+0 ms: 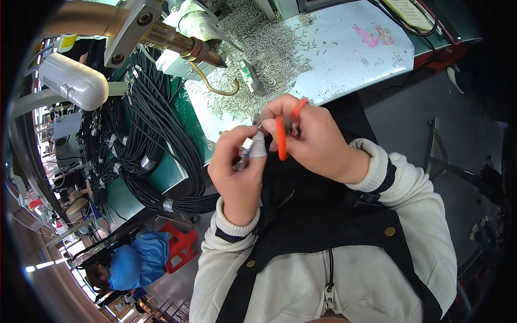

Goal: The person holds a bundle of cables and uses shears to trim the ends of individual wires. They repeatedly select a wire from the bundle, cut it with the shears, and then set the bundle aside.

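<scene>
Above my lap, close to the bench edge, my two hands meet. My left hand (235, 167) has its fingers curled round a small silver-and-white connector-like part (245, 150); its exact kind is hard to make out. A white finger cot (259, 144) covers one of its digits. Gripped in my right hand (318, 137) are orange-handled pliers (281, 139), the handles showing between the fingers and the jaws mostly hidden. A thin tip shows where the fingertips of both hands come together.
Many small metal pieces (269, 59) lie heaped on the pale bench sheet (344, 59). A machine nozzle (202, 51) juts in above them. Bundled black cables (156, 140) cover the green surface at left. Beyond sits a person in blue (134, 261) near a red stool (180, 245).
</scene>
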### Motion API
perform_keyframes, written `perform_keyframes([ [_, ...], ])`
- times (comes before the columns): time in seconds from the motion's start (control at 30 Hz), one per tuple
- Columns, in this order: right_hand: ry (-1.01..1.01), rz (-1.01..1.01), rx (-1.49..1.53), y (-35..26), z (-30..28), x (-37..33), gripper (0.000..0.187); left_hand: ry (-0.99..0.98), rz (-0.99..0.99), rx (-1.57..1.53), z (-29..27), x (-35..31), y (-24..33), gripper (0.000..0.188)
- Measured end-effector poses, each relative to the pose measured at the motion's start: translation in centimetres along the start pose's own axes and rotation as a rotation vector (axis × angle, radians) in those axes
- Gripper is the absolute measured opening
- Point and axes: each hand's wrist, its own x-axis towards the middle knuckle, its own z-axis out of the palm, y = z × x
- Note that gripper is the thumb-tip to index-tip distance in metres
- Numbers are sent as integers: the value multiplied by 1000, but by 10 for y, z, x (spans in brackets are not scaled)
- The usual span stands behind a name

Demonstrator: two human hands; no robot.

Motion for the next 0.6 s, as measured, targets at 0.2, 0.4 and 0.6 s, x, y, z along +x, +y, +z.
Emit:
perform_keyframes([
  [0.2, -17, 231, 305, 2, 2, 1, 12, 13, -578, -593, -5, 5, 6, 14],
  [0.4, -315, 212, -196, -14, -20, 4, 19, 37, -591, -700, -12, 3, 0, 14],
  [0.6, -333, 188, -333, -1, -8, -7, 23, 43, -589, -628, -11, 7, 6, 14],
])
